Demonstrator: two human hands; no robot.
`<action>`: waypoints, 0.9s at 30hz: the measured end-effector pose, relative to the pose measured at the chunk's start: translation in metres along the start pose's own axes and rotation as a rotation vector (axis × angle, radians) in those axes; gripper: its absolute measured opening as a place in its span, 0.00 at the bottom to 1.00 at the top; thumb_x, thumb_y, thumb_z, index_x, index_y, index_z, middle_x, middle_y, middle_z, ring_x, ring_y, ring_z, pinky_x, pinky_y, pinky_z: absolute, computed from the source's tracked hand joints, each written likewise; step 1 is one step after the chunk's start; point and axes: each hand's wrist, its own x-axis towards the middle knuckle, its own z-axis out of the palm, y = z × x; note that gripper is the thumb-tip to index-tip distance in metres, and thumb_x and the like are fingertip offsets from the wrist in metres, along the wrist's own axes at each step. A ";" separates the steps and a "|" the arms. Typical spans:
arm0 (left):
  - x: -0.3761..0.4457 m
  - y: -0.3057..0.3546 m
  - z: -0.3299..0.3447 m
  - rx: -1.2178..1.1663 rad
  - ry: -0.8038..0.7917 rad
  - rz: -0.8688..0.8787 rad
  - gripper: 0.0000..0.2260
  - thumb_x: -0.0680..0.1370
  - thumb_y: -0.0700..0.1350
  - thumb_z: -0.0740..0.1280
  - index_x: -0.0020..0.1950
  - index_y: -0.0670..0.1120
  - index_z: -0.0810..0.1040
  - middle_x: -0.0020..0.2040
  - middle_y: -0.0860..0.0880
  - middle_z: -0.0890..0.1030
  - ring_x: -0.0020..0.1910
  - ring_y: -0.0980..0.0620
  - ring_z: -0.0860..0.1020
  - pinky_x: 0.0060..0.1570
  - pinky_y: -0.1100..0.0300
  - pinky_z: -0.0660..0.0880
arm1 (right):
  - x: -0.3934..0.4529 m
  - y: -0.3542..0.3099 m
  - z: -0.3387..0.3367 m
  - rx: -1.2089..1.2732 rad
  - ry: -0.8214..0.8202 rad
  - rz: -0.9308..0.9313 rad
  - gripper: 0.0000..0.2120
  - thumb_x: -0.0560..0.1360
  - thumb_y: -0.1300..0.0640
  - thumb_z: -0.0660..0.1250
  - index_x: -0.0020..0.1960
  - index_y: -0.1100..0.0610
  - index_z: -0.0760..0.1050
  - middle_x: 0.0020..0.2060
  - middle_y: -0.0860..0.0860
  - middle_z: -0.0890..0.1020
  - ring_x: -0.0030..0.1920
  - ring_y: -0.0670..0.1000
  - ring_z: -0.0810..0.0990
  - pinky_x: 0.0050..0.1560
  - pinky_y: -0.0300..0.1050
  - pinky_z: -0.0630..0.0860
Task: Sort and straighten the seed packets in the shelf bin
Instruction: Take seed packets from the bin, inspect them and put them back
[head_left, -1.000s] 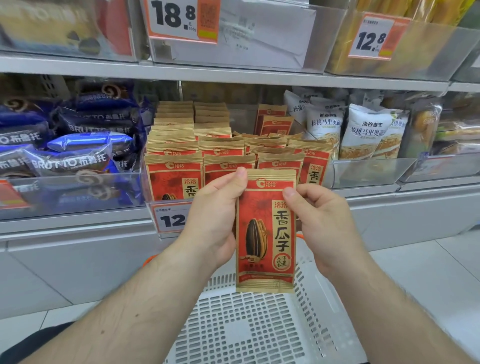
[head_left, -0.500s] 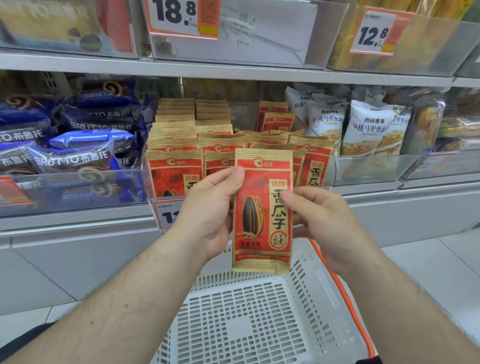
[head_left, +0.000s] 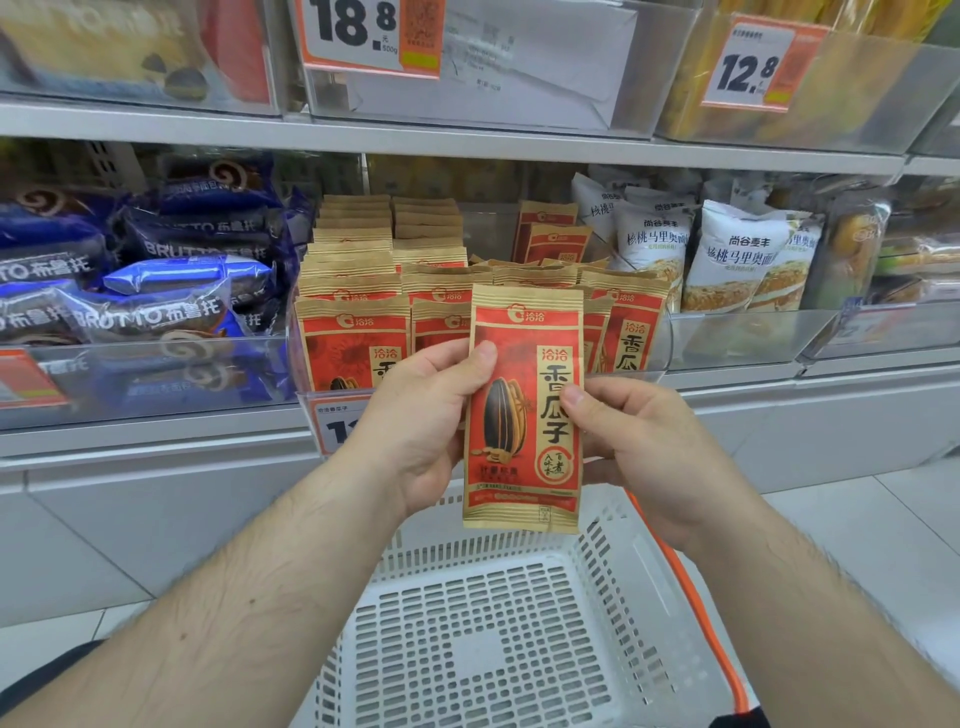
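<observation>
A red and gold seed packet (head_left: 524, 410) with a black sunflower seed printed on it stands upright in front of the shelf bin. My left hand (head_left: 421, 421) grips its left edge, thumb on the front. On its right edge my right hand (head_left: 639, 441) pinches it, thumb against the print. Behind it, the clear shelf bin (head_left: 662, 343) holds several rows of the same seed packets (head_left: 358, 332). The left rows stand neatly; those at the right lean and overlap.
A white perforated basket (head_left: 493, 639) with an orange handle sits below my hands. Blue snack bags (head_left: 150, 312) fill the bin to the left, white oat bags (head_left: 743, 254) the bin to the right. Price tags hang from the upper shelf (head_left: 467, 140).
Both hands have lifted the packet up and toward the bin; it now overlaps the front rows of packets. The grip is the same.
</observation>
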 end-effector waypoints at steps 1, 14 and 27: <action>0.000 0.000 0.000 -0.017 0.008 -0.002 0.09 0.82 0.44 0.65 0.57 0.43 0.81 0.49 0.42 0.87 0.45 0.45 0.86 0.48 0.48 0.83 | -0.001 0.000 -0.001 -0.022 -0.038 0.019 0.09 0.79 0.56 0.66 0.53 0.60 0.81 0.43 0.56 0.87 0.40 0.53 0.85 0.39 0.46 0.81; -0.002 0.003 -0.005 0.019 -0.119 -0.049 0.16 0.74 0.45 0.68 0.60 0.42 0.81 0.52 0.39 0.85 0.51 0.40 0.83 0.53 0.44 0.80 | -0.001 0.000 -0.011 0.144 -0.179 0.037 0.20 0.67 0.56 0.69 0.57 0.64 0.78 0.45 0.59 0.86 0.41 0.54 0.86 0.36 0.47 0.83; -0.003 -0.013 -0.007 0.517 -0.160 0.163 0.24 0.66 0.61 0.77 0.58 0.53 0.81 0.51 0.54 0.86 0.52 0.53 0.85 0.53 0.50 0.81 | -0.011 0.001 -0.003 -0.447 -0.110 -0.106 0.24 0.63 0.59 0.82 0.53 0.45 0.77 0.43 0.47 0.86 0.37 0.47 0.85 0.34 0.44 0.80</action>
